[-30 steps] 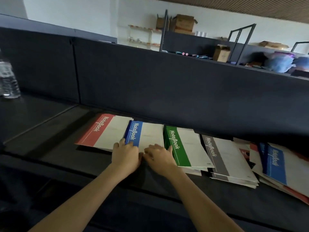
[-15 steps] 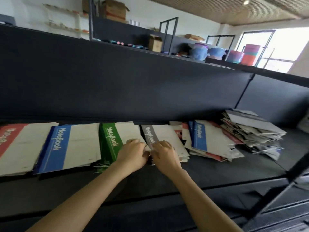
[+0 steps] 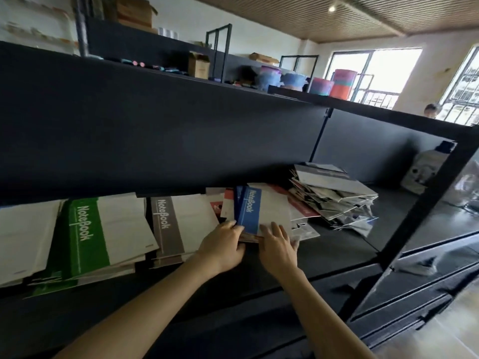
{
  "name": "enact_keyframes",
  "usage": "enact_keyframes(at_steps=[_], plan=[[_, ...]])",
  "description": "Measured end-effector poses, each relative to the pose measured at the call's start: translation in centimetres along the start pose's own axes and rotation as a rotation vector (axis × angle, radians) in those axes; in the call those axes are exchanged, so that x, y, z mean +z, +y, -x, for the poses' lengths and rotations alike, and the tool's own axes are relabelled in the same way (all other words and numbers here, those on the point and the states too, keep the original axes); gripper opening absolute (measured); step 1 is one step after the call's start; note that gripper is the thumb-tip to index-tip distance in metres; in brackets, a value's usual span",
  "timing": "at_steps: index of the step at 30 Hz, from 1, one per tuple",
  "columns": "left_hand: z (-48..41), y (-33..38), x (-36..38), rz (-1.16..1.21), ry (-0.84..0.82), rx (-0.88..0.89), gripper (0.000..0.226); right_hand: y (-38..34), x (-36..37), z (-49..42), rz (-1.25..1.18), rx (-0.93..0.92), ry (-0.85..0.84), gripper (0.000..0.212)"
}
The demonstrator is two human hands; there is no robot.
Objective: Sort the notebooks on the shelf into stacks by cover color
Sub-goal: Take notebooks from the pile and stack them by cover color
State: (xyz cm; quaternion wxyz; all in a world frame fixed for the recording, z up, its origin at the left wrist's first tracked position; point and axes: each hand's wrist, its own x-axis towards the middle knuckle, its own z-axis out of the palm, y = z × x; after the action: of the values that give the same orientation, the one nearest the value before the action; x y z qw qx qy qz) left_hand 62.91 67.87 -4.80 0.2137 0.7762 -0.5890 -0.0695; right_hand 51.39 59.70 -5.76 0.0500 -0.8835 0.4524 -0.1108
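Notebooks lie in stacks on a dark shelf (image 3: 334, 252). A green-spined stack (image 3: 90, 242) is at the left, a grey-spined stack (image 3: 178, 229) beside it. A mixed pile follows, topped by a blue-spined notebook (image 3: 259, 211) with red covers (image 3: 302, 209) showing under it. My left hand (image 3: 223, 244) grips the pile's near left corner, thumb on the blue spine. My right hand (image 3: 278, 244) lies flat on the blue notebook's near edge, fingers straight. A messy heap of notebooks (image 3: 334, 195) sits farther right.
The upper shelf board (image 3: 155, 130) overhangs the notebooks' far ends. A black upright post (image 3: 414, 224) stands at the right. A white bottle (image 3: 425, 169) sits at the shelf's far right. Boxes and coloured tubs fill shelves behind.
Both hands have moved right along the shelf, from the blue stack past the green and grey stacks to the mixed pile. The view has swung right with them.
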Motion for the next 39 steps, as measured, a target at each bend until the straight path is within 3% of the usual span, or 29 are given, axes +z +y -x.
enact_keyframes(at_steps=[6, 13, 19, 23, 26, 30, 35, 39], plan=[[-1.7, 2.1, 2.3, 0.026, 0.017, -0.112, 0.062, 1.7, 0.8, 0.0, 0.033, -0.067, 0.072, 0.037], [-1.9, 3.5, 2.3, 0.332, 0.296, -0.215, 0.055, 2.4, 0.9, 0.1, 0.010, -0.165, 0.138, 0.051], [-1.7, 3.1, 1.4, 0.449, 0.347, -0.175, 0.058, 2.8, 1.3, 0.0, -0.283, -0.114, 0.336, 0.031], [-1.0, 3.2, 1.1, 0.262, 0.317, -0.070, 0.060, 2.5, 1.1, -0.4, -0.326, -0.176, 0.504, 0.023], [-0.6, 2.8, 1.4, -0.132, 0.246, -0.066, 0.052, 1.5, 0.3, -0.5, -0.268, -0.229, 0.563, 0.010], [-0.8, 1.2, 0.8, -0.398, 0.185, -0.012, 0.029, 0.0, 0.5, 0.3, -0.129, -0.278, 0.454, 0.010], [-0.2, -0.7, 0.2, -0.414, 0.140, 0.145, 0.038, -2.4, -1.6, 0.7, 0.087, -0.247, 0.145, 0.028], [1.8, -1.7, -1.8, -0.445, 0.252, 0.220, 0.040, -5.5, -2.0, 1.5, 0.056, -0.188, 0.122, 0.032]])
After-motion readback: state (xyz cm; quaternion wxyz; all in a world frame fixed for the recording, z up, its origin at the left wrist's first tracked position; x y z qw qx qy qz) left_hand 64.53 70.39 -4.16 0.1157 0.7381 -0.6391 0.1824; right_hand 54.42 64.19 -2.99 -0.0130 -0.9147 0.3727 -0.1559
